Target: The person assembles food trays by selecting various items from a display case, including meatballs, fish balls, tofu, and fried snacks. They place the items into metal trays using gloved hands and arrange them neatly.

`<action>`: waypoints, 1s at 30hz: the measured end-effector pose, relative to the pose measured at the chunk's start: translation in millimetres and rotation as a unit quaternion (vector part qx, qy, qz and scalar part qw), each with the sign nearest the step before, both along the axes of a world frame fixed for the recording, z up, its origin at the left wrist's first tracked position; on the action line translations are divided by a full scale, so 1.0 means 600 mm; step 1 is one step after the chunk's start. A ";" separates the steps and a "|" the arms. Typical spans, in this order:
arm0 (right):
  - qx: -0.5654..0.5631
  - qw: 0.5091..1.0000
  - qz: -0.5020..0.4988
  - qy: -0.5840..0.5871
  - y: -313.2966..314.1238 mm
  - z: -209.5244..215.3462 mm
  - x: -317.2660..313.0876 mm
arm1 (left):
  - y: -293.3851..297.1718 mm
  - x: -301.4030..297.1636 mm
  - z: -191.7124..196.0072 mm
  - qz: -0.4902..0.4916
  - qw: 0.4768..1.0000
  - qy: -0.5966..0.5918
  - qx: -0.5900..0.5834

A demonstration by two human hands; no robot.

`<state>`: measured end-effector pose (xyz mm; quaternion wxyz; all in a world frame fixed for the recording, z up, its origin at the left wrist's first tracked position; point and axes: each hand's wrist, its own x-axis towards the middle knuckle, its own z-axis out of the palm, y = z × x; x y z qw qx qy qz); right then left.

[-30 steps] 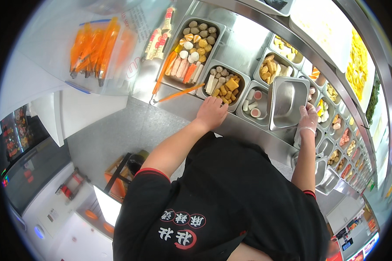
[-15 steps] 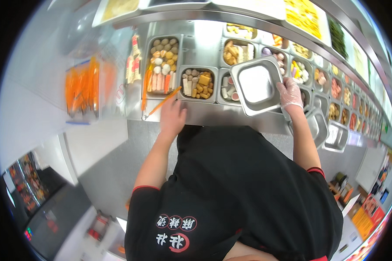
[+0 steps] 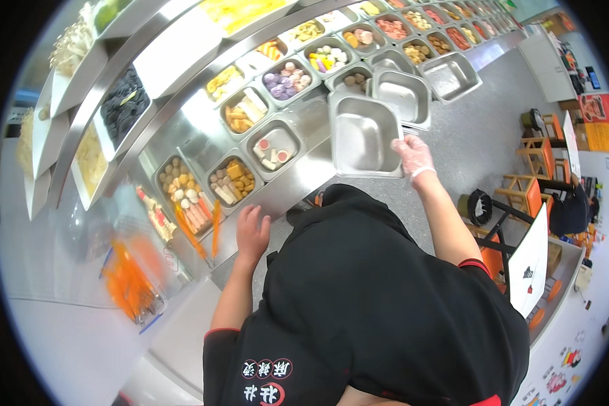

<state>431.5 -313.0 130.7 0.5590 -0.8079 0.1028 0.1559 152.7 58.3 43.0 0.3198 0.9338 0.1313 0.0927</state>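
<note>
My right hand, in a clear plastic glove, grips the near right edge of a metal food pan with nothing in it. That pan is held tilted in front of the counter. My left hand is bare and holds nothing, its fingers apart. It hovers near the counter's front edge, closest to a pan of tofu pieces and pale sticks. Left of it, orange tongs lie over a long pan of balls and sticks. A pan with a few white and pink rolls stands between my hands.
Two more bare metal pans, one nearer and one farther, jut past the counter edge on the right. Filled pans run along the counter. A raised shelf crosses above them. Stools and a white table stand right.
My view has turned to the right. My left hand has drawn away from the orange tongs. My right hand still holds the metal pan, now farther off the counter's filled pans.
</note>
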 end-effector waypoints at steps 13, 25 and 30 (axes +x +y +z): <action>-0.219 0.964 0.017 -0.148 -0.178 -0.021 0.256 | -0.122 0.129 -0.006 0.047 0.998 0.020 -0.028; -0.087 0.993 0.057 -0.049 -0.214 -0.098 0.280 | -0.193 0.218 -0.008 0.149 0.978 0.134 -0.067; -0.007 1.000 -0.028 -0.002 -0.207 -0.066 0.260 | -0.135 0.236 -0.007 0.104 0.985 0.125 -0.059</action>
